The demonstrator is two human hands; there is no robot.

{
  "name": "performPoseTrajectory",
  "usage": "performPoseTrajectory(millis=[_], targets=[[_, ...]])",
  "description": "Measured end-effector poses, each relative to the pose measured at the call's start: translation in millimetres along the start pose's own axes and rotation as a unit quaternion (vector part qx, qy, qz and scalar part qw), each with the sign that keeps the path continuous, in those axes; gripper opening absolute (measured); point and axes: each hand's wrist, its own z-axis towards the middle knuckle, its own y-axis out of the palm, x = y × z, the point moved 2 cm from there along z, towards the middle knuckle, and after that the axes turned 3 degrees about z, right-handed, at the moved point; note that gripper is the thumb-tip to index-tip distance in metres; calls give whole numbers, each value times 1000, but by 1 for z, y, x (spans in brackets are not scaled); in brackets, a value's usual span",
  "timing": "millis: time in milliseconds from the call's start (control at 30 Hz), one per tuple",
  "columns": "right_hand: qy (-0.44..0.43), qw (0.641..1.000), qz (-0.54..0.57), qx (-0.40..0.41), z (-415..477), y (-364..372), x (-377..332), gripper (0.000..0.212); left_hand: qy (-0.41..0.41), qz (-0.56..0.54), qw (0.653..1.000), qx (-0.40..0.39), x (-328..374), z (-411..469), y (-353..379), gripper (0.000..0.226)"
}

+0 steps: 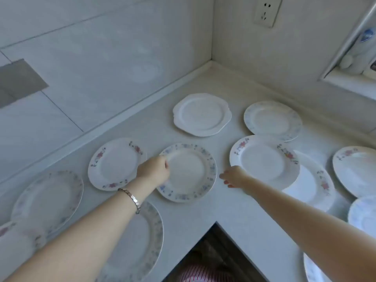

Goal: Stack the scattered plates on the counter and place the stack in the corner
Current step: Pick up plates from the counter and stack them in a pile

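Note:
Several white plates lie scattered on the L-shaped white counter (203, 212). My left hand (154, 169) grips the left rim of a blue-flowered plate (191, 174) in the middle. My right hand (234, 177) holds the near-left rim of a pink-flowered plate (264, 161), which overlaps another pink-flowered plate (313, 184) to its right and a pale blue-rimmed plate (272, 120) behind it. A plain scalloped white plate (201, 115) sits nearest the wall corner (211, 64). Left of my left hand lies one more pink-flowered plate (114, 163).
More plates lie at the left (48, 198), under my left forearm (140, 237), and along the right edge (356, 169). Tiled walls meet at the corner, with a socket (266, 12) on the right wall. A window ledge (350, 82) holds small items. The counter's inner edge (215, 222) drops to the floor.

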Motion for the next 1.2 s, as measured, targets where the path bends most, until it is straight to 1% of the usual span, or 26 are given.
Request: performPoseTrajectory(millis=[33, 67, 100, 167, 300, 367, 533, 600, 667, 733, 767, 833, 900, 933, 1000, 1033, 1100, 1200], targets=[[20, 1000, 17, 3, 8, 9, 0, 17, -1, -8, 1000, -8, -6, 5, 0, 23], [52, 998, 31, 22, 15, 15, 0, 28, -1, -20, 1000, -6, -14, 12, 2, 20], [73, 996, 41, 26, 21, 22, 0, 36, 0, -27, 1000, -10, -21, 17, 5, 17], [102, 991, 81, 34, 31, 34, -1, 44, -5, -43, 999, -15, -37, 29, 13, 18], [127, 977, 164, 41, 38, 44, -4, 39, -14, -63, 997, -47, -60, 47, 30, 17], [125, 975, 181, 36, 36, 46, -2, 38, -12, -69, 996, -62, -65, 54, 34, 16], [72, 976, 205, 14, 25, 39, -8, 26, -32, -113, 992, -48, -66, 79, 27, 15], [45, 976, 211, 19, 21, 33, -16, 23, -53, -157, 985, -39, -64, 90, 25, 18], [19, 978, 202, 39, 17, 24, -27, 15, -87, -245, 965, -44, -59, 99, 28, 24], [-7, 978, 199, 65, 15, 8, -37, 2, -125, -334, 933, -43, -52, 107, 34, 27], [-22, 976, 199, 84, 15, -3, -41, 7, -148, -372, 916, -35, -49, 113, 37, 25], [-50, 969, 211, 116, 14, -28, -48, 15, -203, -450, 869, -18, -41, 128, 40, 17], [-81, 959, 233, 137, 13, -55, -54, 15, -244, -511, 823, -30, -27, 146, 41, 18], [-96, 954, 242, 147, 13, -68, -57, 14, -259, -531, 805, -44, -19, 157, 42, 23], [-119, 942, 263, 171, 16, -93, -60, 12, -276, -556, 782, -65, -1, 180, 47, 28], [-125, 934, 280, 182, 19, -103, -61, 12, -279, -570, 769, -77, 10, 191, 48, 25], [-127, 920, 316, 195, 27, -120, -64, 13, -279, -602, 741, -104, 33, 208, 48, 10], [-117, 903, 360, 202, 40, -136, -69, 16, -290, -629, 712, -114, 57, 230, 48, 35]])
